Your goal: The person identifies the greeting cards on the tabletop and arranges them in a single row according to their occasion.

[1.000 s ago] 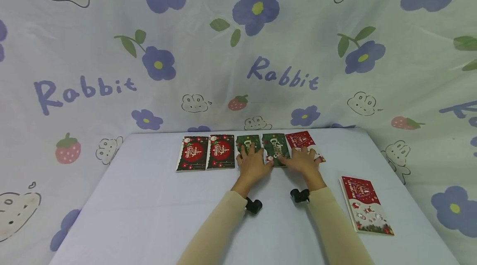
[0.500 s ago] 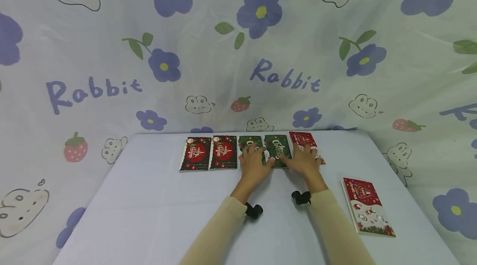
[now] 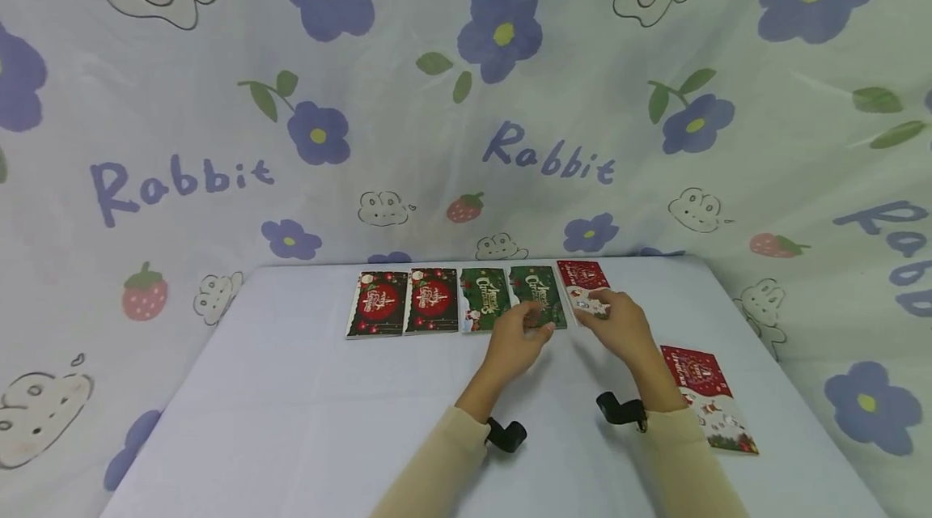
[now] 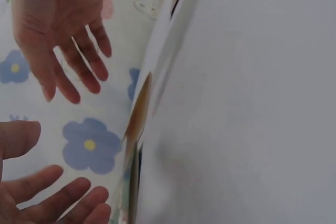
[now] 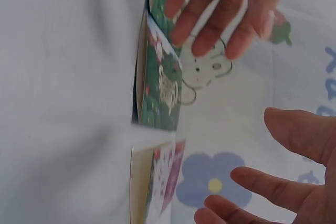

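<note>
Both hands hover over the front of a row of Christmas booklets, fingers spread and loosely bent, nothing held. My left hand (image 3: 515, 344) is just in front of the right green booklet (image 3: 535, 282); beside it lies another green booklet (image 3: 484, 295). My right hand (image 3: 619, 328) is over the lower right of a red-and-white booklet (image 3: 582, 273), covering part of it. In the right wrist view, a gap separates that red booklet (image 5: 163, 177) from the green booklet (image 5: 163, 87), and the right hand (image 5: 294, 177) is apart from both.
Two dark booklets with red circles, one at the far left (image 3: 379, 303) and one beside it (image 3: 433, 299), continue the row. Another red-and-white booklet (image 3: 717, 413) lies nearer on the right, partly behind the right wrist. A patterned curtain (image 3: 408, 121) hangs behind the white table (image 3: 291, 421).
Both hands have come off the booklets and drawn back toward the person, the right one also moving rightward. The two green covers and the red one now show more. The booklets look unmoved.
</note>
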Tool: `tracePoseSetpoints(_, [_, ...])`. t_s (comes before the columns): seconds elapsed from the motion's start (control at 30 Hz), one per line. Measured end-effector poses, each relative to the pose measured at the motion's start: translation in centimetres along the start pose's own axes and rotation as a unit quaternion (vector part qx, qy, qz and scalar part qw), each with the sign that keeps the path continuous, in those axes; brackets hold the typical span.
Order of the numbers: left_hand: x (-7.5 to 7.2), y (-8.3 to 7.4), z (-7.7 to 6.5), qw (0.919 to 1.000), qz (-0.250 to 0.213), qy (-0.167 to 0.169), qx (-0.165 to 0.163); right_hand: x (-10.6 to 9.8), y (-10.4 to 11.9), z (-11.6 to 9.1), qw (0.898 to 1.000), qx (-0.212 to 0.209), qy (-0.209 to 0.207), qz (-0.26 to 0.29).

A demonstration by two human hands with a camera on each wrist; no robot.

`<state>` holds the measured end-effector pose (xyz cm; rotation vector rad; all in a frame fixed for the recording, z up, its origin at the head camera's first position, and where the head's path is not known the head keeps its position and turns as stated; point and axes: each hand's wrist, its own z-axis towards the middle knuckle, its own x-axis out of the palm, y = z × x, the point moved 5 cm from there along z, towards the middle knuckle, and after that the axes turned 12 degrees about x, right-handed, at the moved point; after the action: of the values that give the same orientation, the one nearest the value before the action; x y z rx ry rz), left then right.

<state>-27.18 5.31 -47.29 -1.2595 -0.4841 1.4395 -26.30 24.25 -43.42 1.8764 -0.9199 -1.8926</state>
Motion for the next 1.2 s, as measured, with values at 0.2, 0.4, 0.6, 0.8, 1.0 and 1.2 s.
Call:
tracePoseSetpoints(0.2, [2.7, -0.6, -0.1, 0.9994, -0.015, 0.031, 0.007, -2.4, -2.9, -0.5, 1.000, 0.031, -0.004, -0.003])
tracePoseSetpoints(0.4, [5.6, -1.7, 0.1, 0.9974, -0.038, 0.061, -0.005, -4.4, -6.5, -1.1, 0.997, 0.073, -0.003, -0.009])
tracePoseSetpoints(0.6, [8.8, -2.6, 0.5, 0.9952, -0.050, 0.084, 0.002, -6.1, -10.2, -1.6, 0.994, 0.110, -0.011, -0.007])
tracePoseSetpoints(0.8, [12.1, -3.3, 1.0, 0.9930, -0.039, 0.111, -0.007, -7.4, -13.5, -1.9, 0.988, 0.151, -0.028, -0.007])
tracePoseSetpoints(1.0, [14.8, -4.0, 1.7, 0.9903, -0.016, 0.138, -0.003, -8.0, -16.1, -1.9, 0.978, 0.204, -0.035, 0.015])
tracePoseSetpoints(1.2, [16.3, -4.5, 2.4, 0.9887, 0.010, 0.148, 0.018, -8.1, -17.4, -1.9, 0.970, 0.237, -0.041, 0.034])
